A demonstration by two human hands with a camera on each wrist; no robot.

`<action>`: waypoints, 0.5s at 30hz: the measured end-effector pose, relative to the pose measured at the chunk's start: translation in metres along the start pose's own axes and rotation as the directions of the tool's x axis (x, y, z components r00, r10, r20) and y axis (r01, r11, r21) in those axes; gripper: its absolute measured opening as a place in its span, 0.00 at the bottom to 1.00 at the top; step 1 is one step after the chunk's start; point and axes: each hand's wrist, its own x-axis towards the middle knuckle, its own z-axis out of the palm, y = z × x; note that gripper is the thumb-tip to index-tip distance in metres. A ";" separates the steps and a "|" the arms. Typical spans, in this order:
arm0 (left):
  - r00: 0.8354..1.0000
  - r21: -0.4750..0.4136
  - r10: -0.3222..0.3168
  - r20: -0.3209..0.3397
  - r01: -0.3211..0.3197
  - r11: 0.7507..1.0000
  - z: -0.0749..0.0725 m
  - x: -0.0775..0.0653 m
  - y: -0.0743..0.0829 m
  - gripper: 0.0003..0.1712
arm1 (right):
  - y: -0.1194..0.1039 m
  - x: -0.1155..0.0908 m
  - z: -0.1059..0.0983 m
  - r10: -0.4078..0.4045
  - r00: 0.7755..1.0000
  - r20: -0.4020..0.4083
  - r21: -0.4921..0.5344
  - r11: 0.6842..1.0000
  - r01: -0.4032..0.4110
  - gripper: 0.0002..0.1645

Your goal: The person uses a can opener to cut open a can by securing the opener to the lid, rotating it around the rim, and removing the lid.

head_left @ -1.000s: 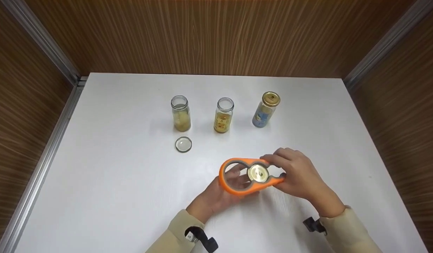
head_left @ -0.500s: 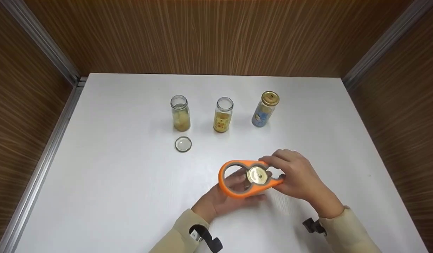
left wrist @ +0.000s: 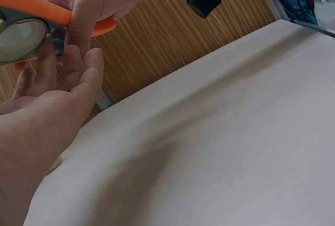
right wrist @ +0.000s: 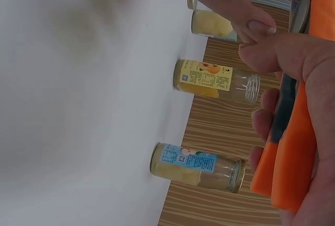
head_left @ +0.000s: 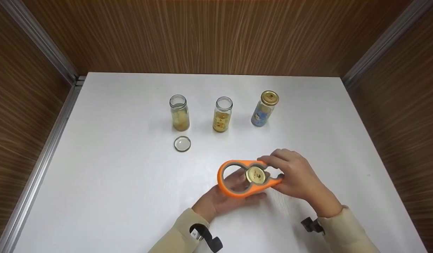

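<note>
My right hand (head_left: 294, 173) grips the handle end of an orange and grey jar opener (head_left: 221, 178), held above the table. A gold lid (head_left: 256, 175) sits in the opener's middle ring. Below the opener, my left hand (head_left: 221, 201) lies palm up, partly hidden by it. In the left wrist view, the left fingers (left wrist: 46, 71) reach up at the underside of the lid (left wrist: 21, 40), loosely extended. The lid's edge (right wrist: 301, 11) shows beside the fingers in the right wrist view.
Behind the hands stand an uncapped jar (head_left: 180, 117) at the left, an uncapped yellow-labelled jar (head_left: 221, 119) in the middle and a gold-capped blue-labelled jar (head_left: 261, 114) at the right. A loose lid (head_left: 182, 144) lies in front of the left jar. Wood-grain panels (head_left: 216, 38) border the white table.
My left hand has shifted slightly right under the opener, with its fingers at the lid. The lid has tilted a little in its ring. The right hand has kept its grip, and the jars stand still.
</note>
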 end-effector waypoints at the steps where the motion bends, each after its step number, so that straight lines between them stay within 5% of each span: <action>1: 1.000 0.002 0.000 0.003 0.000 1.000 0.000 0.000 0.000 0.47 | 0.000 0.000 0.000 0.002 1.000 0.002 0.000 1.000 -0.002 0.28; 9: 0.999 -0.027 -0.003 -0.039 0.002 1.000 0.008 0.001 0.004 0.43 | 0.001 -0.002 0.000 0.010 1.000 0.005 0.006 1.000 -0.010 0.30; 11: 0.997 0.079 0.043 -0.061 -0.038 0.996 0.009 0.001 0.005 0.37 | 0.002 -0.002 0.000 0.000 1.000 -0.008 0.003 1.000 0.000 0.30; 13: 0.992 0.256 0.110 -0.066 -0.090 0.963 0.009 0.001 0.006 0.33 | 0.002 -0.002 0.001 -0.011 1.000 -0.022 0.000 1.000 0.011 0.30; 15: 0.983 0.456 0.184 -0.028 -0.151 0.877 0.008 0.001 0.006 0.32 | 0.003 -0.002 0.001 -0.019 0.999 -0.031 -0.008 1.000 0.019 0.30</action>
